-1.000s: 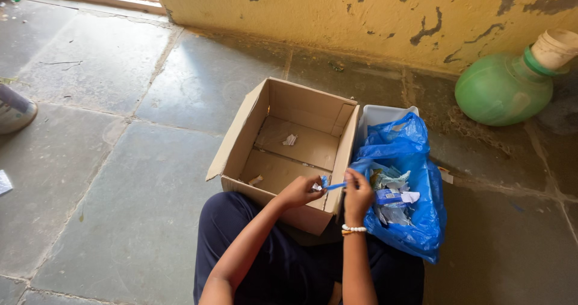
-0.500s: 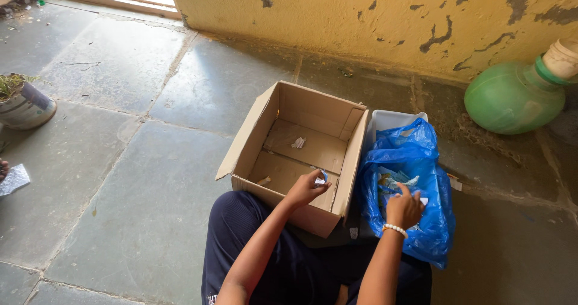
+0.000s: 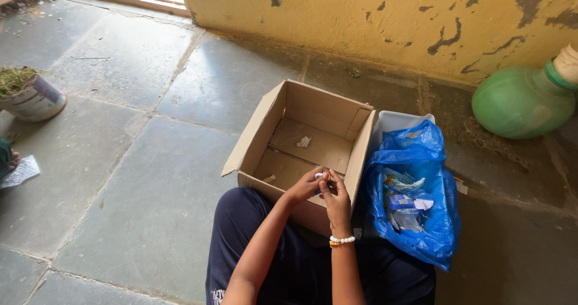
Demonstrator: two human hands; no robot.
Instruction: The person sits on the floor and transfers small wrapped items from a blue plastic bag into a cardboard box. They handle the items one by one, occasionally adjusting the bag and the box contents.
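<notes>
Two hands, both mine, meet at centre frame over the near edge of the box (image 3: 313, 142). My left hand (image 3: 306, 187) and right hand (image 3: 335, 198) pinch one small white-blue item (image 3: 318, 175) between the fingertips; both are closed down to a pinch, fingers curled, nothing else held. Item is too small to tell its long axis. It sits at the tips of both hands, right above the box's near wall, so the box opening lies just up-frame of it and the blue bag (image 3: 415, 190) lies to the right, beside my right hand. Left hand is nearer the box interior; right hand nearer the bag.

Counts: 1 cardboard box, flaps open, w/ approx 2 small scraps on its floor. 1 blue bag lining a pale tub (image 3: 394, 121), touching the box's right wall, w/ several packets inside; can't count them exactly. 1 green jug (image 3: 521, 103) upper right by the yellow wall (image 3: 361, 16). 1 plant pot (image 3: 33, 97) at left edge, well apart. 1 bead bracelet (image 3: 341, 240) on my right wrist.
</notes>
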